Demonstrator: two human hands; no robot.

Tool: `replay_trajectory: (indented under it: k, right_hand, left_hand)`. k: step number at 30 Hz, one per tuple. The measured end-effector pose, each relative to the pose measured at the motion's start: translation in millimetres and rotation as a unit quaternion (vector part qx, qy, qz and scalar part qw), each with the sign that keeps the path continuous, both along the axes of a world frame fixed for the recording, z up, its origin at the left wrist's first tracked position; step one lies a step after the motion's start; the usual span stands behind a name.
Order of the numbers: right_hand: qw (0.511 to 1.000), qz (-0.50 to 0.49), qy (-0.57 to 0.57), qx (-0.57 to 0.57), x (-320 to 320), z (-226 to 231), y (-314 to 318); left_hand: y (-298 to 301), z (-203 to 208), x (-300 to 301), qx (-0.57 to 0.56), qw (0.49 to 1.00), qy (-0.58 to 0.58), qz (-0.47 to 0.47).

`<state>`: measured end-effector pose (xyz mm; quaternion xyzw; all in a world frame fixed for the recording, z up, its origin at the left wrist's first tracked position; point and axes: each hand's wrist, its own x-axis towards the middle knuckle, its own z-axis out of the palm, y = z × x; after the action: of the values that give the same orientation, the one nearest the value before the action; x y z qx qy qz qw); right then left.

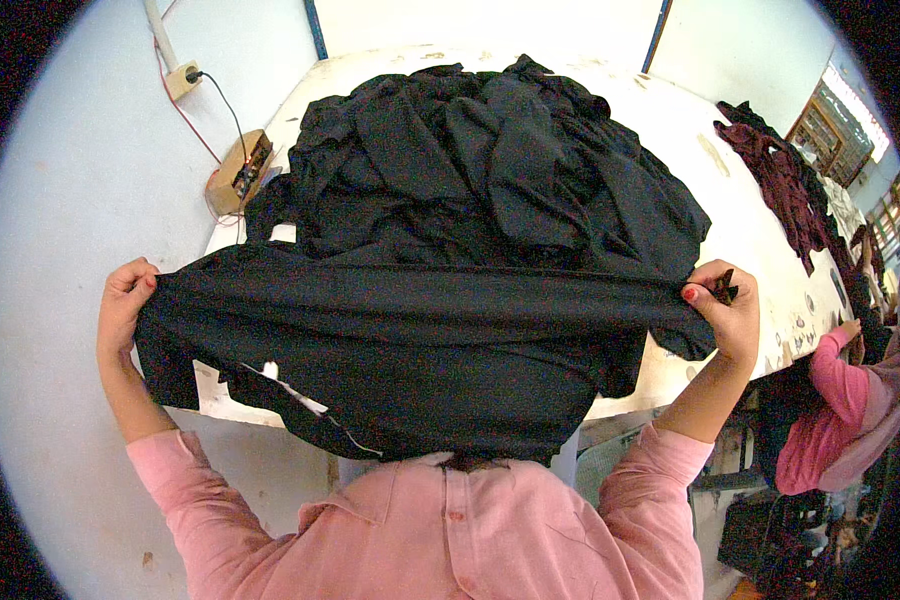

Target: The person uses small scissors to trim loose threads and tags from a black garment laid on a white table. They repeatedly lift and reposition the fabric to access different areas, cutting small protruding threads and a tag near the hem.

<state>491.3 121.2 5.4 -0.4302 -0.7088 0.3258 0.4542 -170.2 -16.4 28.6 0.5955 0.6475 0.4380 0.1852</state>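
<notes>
A length of black cloth [420, 320] is stretched sideways in front of me, its upper edge nearly straight. At its left end my left hand [128, 300] is closed, pinching the edge between thumb and fingers. My right hand [727, 308] grips the other end, and a small dark tip of cloth pokes out between its fingers. The lower part of the cloth hangs over the table's front edge toward my body. Behind it lies a large crumpled heap of black fabric [470, 165], partly covered by the stretched piece.
The white table [685, 130] has stains on its top. At its left edge stands a brown box [240, 172] with wires, below a wall socket [182, 80]. Maroon garments [775, 185] lie at the far right. A person in pink [845, 410] works along the right side.
</notes>
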Motion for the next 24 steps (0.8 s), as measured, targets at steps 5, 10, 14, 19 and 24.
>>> replay_trajectory:
  k: [5,10,14,19,24]
  right_hand:
    - [0.999,-0.017,-0.04,0.007,2,4,-9]
    - [0.991,-0.07,-0.111,0.003,-12,-2,-1]
    - [0.979,-0.116,-0.167,-0.028,-12,-10,3]
    - [0.935,-0.204,-0.251,0.148,-31,-25,5]
    - [0.954,0.021,-0.199,0.224,-122,-23,-13]
  left_hand:
    - [23,-13,8,-0.091,0.983,0.106,0.123]
    - [65,-19,147,0.102,0.931,0.329,0.123]
    - [91,-44,245,0.137,0.942,0.266,-0.152]
    - [109,-67,270,0.048,0.937,0.207,-0.276]
    - [103,-60,273,-0.014,0.94,0.09,-0.33]
